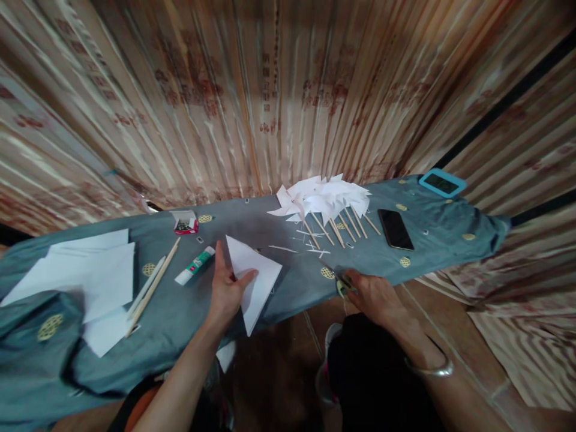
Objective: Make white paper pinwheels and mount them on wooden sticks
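Note:
My left hand (227, 291) holds a folded white sheet of paper (262, 273), its thumb lying over the paper and its index finger pointing away from me. In my right hand (371, 294) is a pair of scissors (343, 283), closed round the handles near the front edge of the cloth, with the blades pointing toward the paper scraps. A glue stick (195, 266) lies just left of my left hand. Thin white paper strips (310, 243) are scattered beyond the scissors. Behind them, several white paper pinwheels (328, 195) on wooden sticks lie overlapping in a row.
White paper sheets (101, 264) are spread at the left, with wooden sticks (155, 282) beside them. A small red box (185, 222) stands at the back. On the right are a black phone (396, 229) and a blue-framed device (443, 183). Grey-green cloth (288, 306) covers the surface, with curtains behind.

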Available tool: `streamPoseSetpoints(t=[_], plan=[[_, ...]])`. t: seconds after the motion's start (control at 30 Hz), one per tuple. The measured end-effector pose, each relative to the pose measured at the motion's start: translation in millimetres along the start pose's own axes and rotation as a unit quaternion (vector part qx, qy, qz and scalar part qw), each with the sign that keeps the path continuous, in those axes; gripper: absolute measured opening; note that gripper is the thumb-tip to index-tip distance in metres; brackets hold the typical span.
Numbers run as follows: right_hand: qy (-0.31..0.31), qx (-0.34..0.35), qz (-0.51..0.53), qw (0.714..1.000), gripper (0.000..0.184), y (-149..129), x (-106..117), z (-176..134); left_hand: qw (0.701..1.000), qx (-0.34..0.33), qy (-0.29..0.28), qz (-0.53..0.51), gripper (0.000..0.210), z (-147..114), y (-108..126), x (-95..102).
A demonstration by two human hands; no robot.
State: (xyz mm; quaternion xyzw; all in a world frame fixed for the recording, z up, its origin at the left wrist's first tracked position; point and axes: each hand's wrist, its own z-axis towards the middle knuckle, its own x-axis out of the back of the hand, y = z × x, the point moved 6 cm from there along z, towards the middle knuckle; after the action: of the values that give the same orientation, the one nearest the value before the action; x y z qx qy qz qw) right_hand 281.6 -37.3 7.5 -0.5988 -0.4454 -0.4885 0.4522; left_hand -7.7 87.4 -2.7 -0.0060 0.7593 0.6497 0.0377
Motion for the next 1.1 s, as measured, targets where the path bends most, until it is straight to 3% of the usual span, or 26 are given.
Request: streamPoseSetpoints(t=[0.07,0.1,0.13,0.2,0.27,0.33,0.4,0.57,0.83,1.1], plan=[[-0.024,-0.01,0.152,0.988,0.028,-2,-3,-12,1.0,-0.002,0.005,-0.026,0.108,1,4,2.0],[-0.041,-0.018,0.261,0.964,0.029,-5,-6,-18,0.999,-0.003,0.0,-0.045,0.097,1,6,2.1],[-0.063,-0.027,0.377,0.924,0.032,-10,-8,-22,0.998,0.001,-0.009,-0.063,0.083,1,6,1.4],[-0.123,-0.038,0.582,0.803,0.043,-27,-12,-27,0.995,0.027,-0.032,-0.093,0.056,0,6,-1.2],[-0.161,-0.053,0.7,0.693,0.048,-45,-11,-21,0.99,0.059,-0.044,-0.118,0.043,-2,5,-3.1],[-0.148,-0.056,0.767,0.622,0.044,-58,-4,-3,0.986,0.084,-0.04,-0.141,0.04,-4,5,-3.2],[-0.131,-0.057,0.799,0.584,0.042,-68,1,21,0.981,0.111,-0.028,-0.159,0.04,-6,5,-2.7],[-0.128,-0.055,0.799,0.585,0.038,-86,-8,67,0.971,0.17,-0.022,-0.166,0.039,-11,1,-6.4],[-0.182,-0.016,0.812,0.554,0.044,-106,-32,69,0.974,0.192,-0.077,-0.094,0.036,-18,-17,-24.4],[-0.202,-0.025,0.76,0.618,0.046,-95,-27,71,0.973,0.196,-0.115,-0.046,0.031,-22,-22,-43.3]])
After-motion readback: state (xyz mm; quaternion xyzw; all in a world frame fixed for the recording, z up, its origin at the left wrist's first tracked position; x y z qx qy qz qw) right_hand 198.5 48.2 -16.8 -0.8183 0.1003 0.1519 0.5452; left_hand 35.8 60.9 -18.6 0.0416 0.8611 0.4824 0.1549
